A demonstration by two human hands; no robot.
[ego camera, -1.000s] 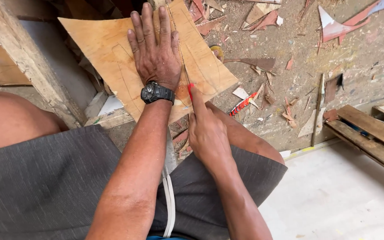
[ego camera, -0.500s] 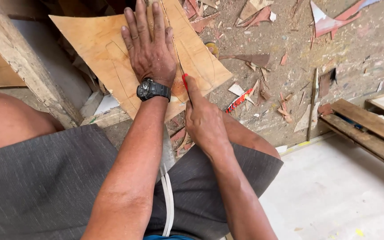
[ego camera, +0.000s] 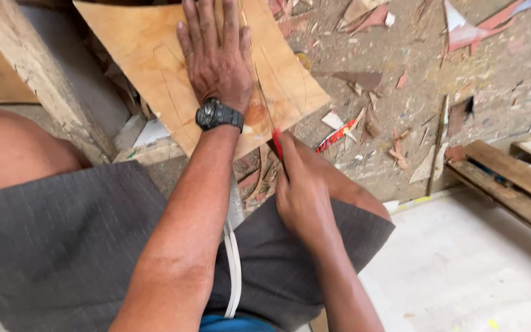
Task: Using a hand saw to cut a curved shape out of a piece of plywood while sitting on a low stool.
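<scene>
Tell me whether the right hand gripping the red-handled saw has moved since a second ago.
Yes. The right hand with the red-handled saw has pulled back toward the body, away from the near edge of the tan plywood sheet.

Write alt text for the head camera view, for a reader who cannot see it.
A person's left hand presses flat on a thin plywood sheet while the right hand works a red-handled saw along it. Wood scraps litter the dusty floor.

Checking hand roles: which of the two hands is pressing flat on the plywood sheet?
The left hand, the one wearing the black wristwatch, lies flat on the plywood sheet; the right hand grips a red-handled saw.
</scene>
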